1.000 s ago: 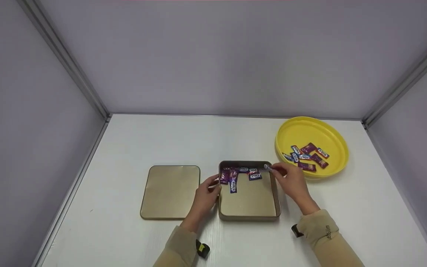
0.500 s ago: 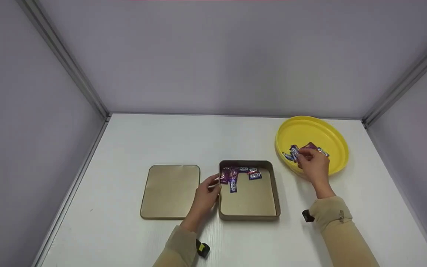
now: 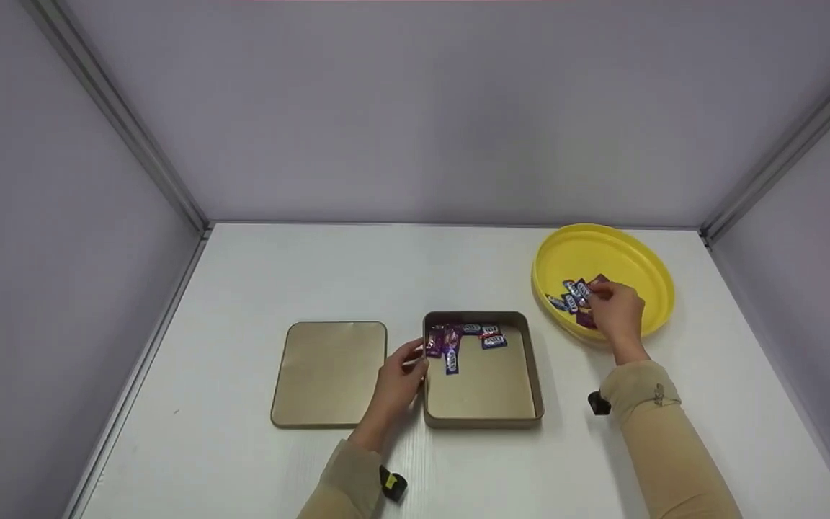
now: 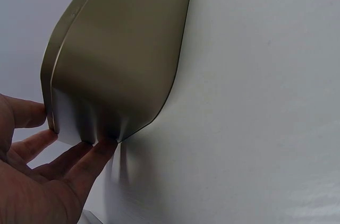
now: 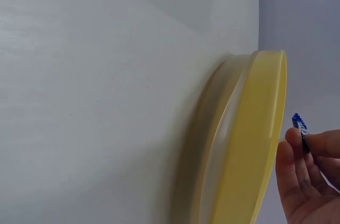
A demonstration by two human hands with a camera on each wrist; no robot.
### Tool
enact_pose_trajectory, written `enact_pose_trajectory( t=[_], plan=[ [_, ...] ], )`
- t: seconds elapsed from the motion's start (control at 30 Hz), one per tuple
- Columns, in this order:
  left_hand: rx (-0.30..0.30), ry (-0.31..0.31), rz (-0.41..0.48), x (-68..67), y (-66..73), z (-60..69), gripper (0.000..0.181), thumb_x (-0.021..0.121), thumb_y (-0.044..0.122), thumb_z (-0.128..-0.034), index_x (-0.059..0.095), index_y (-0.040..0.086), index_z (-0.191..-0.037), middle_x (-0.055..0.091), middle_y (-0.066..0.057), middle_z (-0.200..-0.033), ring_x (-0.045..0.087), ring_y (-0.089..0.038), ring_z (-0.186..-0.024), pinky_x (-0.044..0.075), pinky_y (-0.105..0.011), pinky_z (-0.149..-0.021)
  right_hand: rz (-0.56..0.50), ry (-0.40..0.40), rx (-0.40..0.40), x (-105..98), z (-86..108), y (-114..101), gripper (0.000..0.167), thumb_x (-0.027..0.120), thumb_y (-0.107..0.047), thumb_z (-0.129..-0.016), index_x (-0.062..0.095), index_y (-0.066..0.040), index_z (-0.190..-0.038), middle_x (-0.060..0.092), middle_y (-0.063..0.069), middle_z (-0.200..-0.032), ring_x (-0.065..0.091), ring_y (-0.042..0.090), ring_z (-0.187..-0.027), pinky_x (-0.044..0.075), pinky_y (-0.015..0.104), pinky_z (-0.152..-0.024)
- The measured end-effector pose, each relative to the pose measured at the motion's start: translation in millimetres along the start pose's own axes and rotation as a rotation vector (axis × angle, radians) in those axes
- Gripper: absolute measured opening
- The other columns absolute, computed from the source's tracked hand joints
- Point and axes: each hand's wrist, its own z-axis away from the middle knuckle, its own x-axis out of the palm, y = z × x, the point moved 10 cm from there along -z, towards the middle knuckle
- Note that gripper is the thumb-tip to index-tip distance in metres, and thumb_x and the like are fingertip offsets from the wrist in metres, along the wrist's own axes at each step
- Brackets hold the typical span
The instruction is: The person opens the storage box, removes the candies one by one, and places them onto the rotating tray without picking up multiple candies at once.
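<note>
In the head view my left hand touches the left wall of an uncovered square gold tin. Its fingertips press on the tin's outer wall in the left wrist view. Purple-wrapped and blue-wrapped candies lie in the back part of the tin. Over a round yellow tray, my right hand pinches a small blue-wrapped candy between thumb and fingers, above the tray's rim in the right wrist view. Several more blue and purple candies lie in the tray, some hidden by the hand.
A flat square gold lid lies on the white table left of the tin. The tray stands at the back right. Grey panels enclose the back and both sides.
My right hand has moved from the tin's back right corner over to the yellow tray; a blue-wrapped candy is now lifted there. My left hand has stayed at the tin.
</note>
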Motion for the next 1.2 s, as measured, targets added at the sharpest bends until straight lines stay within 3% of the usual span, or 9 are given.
enact_pose_trajectory(
  t=[0.17,0.3,0.47,0.67,0.8,1.07,1.2],
  plan=[
    [-0.004,-0.005,-0.020,0.5,-0.5,0.6,0.043,0.056,0.008,-0.0991,0.051,0.005,-0.141,0.056,-0.022,-0.132,0.058,-0.034,-0.116,0.055,-0.037,-0.087,0.011,-0.019,0.003,4,-6.5,5,0.029,0.055,-0.007,-0.097,0.065,0.004,-0.122,0.063,0.021,-0.111,0.065,0.030,-0.095,0.056,0.022,-0.072],
    [-0.004,-0.003,-0.033,0.0,0.7,1.3,0.043,0.056,0.009,-0.0991,0.051,0.005,-0.141,0.056,-0.021,-0.132,0.058,-0.035,-0.116,0.055,-0.037,-0.089,-0.016,-0.055,0.013,12,-9.2,8,0.027,0.055,-0.006,-0.097,0.064,0.005,-0.120,0.064,0.020,-0.106,0.066,0.030,-0.089,0.056,0.021,-0.064],
    [0.003,0.000,-0.028,0.0,0.7,0.8,0.042,0.056,0.008,-0.0987,0.051,0.005,-0.141,0.056,-0.022,-0.131,0.059,-0.035,-0.115,0.055,-0.036,-0.088,0.014,-0.097,-0.062,22,-9.9,3,0.029,0.057,-0.005,-0.096,0.062,0.007,-0.122,0.065,0.024,-0.109,0.067,0.034,-0.095,0.056,0.032,-0.076],
    [0.017,0.000,-0.029,0.1,1.6,1.1,0.042,0.057,0.007,-0.0983,0.052,0.004,-0.140,0.057,-0.024,-0.130,0.059,-0.036,-0.113,0.055,-0.037,-0.087,0.071,-0.140,-0.144,27,-5.9,-6,0.038,0.058,-0.005,-0.094,0.058,0.005,-0.131,0.060,0.024,-0.127,0.053,0.037,-0.118,0.041,0.050,-0.102],
    [0.010,0.001,-0.032,-0.1,1.9,2.1,0.042,0.056,0.007,-0.0989,0.052,0.004,-0.140,0.056,-0.023,-0.131,0.059,-0.035,-0.113,0.055,-0.037,-0.087,0.065,-0.138,-0.170,28,1.1,-13,0.035,0.058,-0.006,-0.095,0.060,0.003,-0.129,0.060,0.022,-0.126,0.054,0.036,-0.116,0.043,0.050,-0.100],
    [-0.007,-0.004,-0.009,1.2,0.5,2.1,0.042,0.055,0.007,-0.0993,0.051,0.005,-0.141,0.056,-0.022,-0.132,0.060,-0.032,-0.112,0.055,-0.035,-0.086,0.070,-0.114,-0.378,33,27.0,-47,0.028,0.060,-0.002,-0.092,0.065,0.007,-0.119,0.065,0.025,-0.115,0.062,0.038,-0.103,0.050,0.050,-0.089],
    [-0.023,-0.012,-0.007,1.4,-0.7,2.1,0.043,0.055,0.008,-0.1000,0.050,0.006,-0.142,0.055,-0.020,-0.133,0.060,-0.029,-0.110,0.055,-0.034,-0.087,0.095,-0.127,-0.428,40,40.7,-60,0.029,0.061,-0.001,-0.091,0.066,0.005,-0.118,0.066,0.023,-0.115,0.063,0.037,-0.103,0.051,0.050,-0.089]
  ],
)
